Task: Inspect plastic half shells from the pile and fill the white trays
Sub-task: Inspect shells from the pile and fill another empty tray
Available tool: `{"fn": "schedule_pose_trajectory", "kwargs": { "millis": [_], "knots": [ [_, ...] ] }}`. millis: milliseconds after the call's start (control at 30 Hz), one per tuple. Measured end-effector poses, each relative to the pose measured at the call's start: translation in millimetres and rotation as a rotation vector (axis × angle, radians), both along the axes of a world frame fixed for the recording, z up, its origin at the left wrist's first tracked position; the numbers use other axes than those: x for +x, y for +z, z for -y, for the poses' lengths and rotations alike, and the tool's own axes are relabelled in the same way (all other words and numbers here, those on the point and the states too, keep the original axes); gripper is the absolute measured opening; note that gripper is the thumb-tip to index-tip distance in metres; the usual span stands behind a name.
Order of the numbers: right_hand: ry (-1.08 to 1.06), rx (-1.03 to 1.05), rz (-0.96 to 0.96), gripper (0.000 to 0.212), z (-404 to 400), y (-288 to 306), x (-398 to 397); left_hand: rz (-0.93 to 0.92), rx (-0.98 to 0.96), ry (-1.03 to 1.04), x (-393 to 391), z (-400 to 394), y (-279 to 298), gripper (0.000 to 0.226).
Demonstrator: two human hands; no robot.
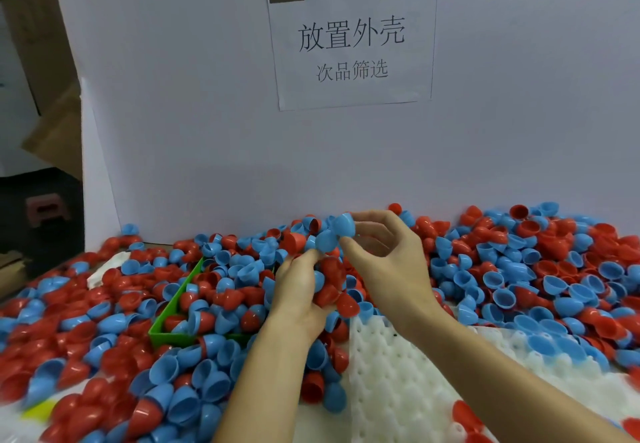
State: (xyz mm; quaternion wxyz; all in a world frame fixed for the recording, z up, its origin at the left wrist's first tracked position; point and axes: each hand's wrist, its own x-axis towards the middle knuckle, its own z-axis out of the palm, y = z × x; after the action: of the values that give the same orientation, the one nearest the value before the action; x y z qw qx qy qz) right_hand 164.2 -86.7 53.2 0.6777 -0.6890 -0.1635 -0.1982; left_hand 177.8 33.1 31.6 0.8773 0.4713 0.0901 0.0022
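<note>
A big pile of red and blue plastic half shells covers the table. My right hand pinches a blue half shell between thumb and fingers, raised above the pile. Another blue shell sits just below it, touching it. My left hand cups a handful of red and blue shells, fingers curled round them. A white tray with rows of round pockets lies at lower right under my right forearm; a few blue shells and a red one rest on it.
A green bin holding shells sits left of my left hand, half buried in the pile. A white board with a paper sign stands upright behind the pile. Cardboard and a dark area lie at far left.
</note>
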Motion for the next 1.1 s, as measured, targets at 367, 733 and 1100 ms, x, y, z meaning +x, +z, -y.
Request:
{"fn": "schedule_pose_trajectory", "kwargs": {
  "millis": [367, 733, 1100],
  "knots": [
    [0.034, -0.183, -0.020, 0.008, 8, -6, -11, -0.010, 0.066, 0.010, 6, -7, -9, 0.013],
    [-0.157, -0.375, 0.099, 0.012, 0, -22, -15, -0.055, -0.014, 0.068, 2, -3, -8, 0.020],
    [-0.118, -0.386, 0.178, 0.037, -11, -26, -22, -0.058, -0.101, 0.063, -3, 0, -5, 0.014]
  ]
}}
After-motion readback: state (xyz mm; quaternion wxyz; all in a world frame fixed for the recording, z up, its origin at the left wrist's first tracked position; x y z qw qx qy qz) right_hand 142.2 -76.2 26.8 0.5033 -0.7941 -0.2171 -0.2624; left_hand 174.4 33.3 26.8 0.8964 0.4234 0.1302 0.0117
